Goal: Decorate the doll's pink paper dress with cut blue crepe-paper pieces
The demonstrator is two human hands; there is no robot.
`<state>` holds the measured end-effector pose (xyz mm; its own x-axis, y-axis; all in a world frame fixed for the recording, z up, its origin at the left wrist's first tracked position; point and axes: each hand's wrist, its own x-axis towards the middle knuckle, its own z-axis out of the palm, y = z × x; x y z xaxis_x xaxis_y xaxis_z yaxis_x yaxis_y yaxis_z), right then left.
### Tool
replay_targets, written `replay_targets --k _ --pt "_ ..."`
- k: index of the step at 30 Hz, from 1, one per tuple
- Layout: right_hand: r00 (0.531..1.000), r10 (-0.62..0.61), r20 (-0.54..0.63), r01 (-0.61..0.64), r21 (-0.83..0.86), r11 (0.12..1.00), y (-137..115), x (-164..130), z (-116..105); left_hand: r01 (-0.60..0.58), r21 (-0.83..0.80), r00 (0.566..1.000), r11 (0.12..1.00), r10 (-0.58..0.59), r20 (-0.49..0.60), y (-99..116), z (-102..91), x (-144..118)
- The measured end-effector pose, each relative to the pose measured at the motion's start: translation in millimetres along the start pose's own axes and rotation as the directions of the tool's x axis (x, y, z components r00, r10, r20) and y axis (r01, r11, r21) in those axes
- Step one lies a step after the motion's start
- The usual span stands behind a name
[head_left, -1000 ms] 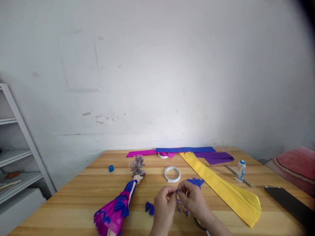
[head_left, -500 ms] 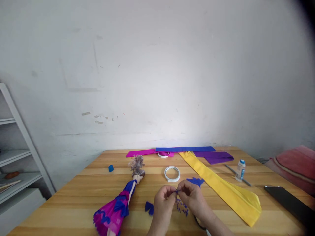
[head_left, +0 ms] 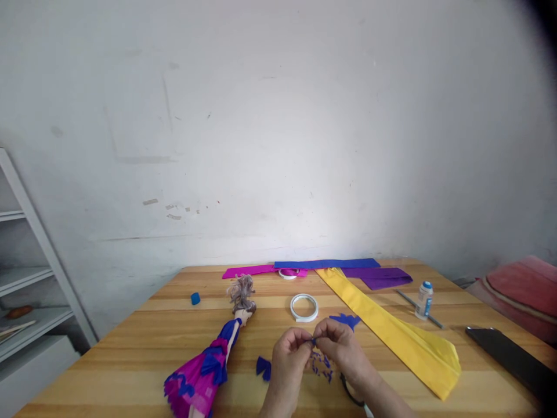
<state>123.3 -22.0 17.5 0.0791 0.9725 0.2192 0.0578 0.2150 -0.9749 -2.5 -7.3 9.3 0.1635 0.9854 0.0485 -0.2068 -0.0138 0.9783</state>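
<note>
Both hands are basically fingertip to fingertip here: the left hand (head_left: 287,366) and the right hand (head_left: 346,351) each have thumb and index pinched on a tiny blue piece (head_left: 314,341), held up just above the table (head_left: 130,360). Too small to make out its shape, tbh. Loads of little blue scraps (head_left: 327,363) lie scattered right by the fingers. The doll (head_left: 206,371) in the pink and blue dress lies off to the left, a blue fan-shaped piece (head_left: 263,367) sits beside the left hand, and the white tape roll (head_left: 303,319) is just beyond.
</note>
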Motion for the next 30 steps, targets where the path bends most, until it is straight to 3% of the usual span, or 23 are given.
replay_targets --k 16,30 --pt "0.996 0.085 0.010 -0.086 0.097 0.992 2.2 1.3 0.8 0.032 -0.045 0.999 0.998 -0.032 -0.003 1.3 0.9 -0.1" --pt "1.000 0.015 -0.001 -0.015 0.053 0.998 6.4 4.0 -1.2 -0.049 0.175 0.999 0.983 0.045 0.025 2.7 -2.2 -1.7"
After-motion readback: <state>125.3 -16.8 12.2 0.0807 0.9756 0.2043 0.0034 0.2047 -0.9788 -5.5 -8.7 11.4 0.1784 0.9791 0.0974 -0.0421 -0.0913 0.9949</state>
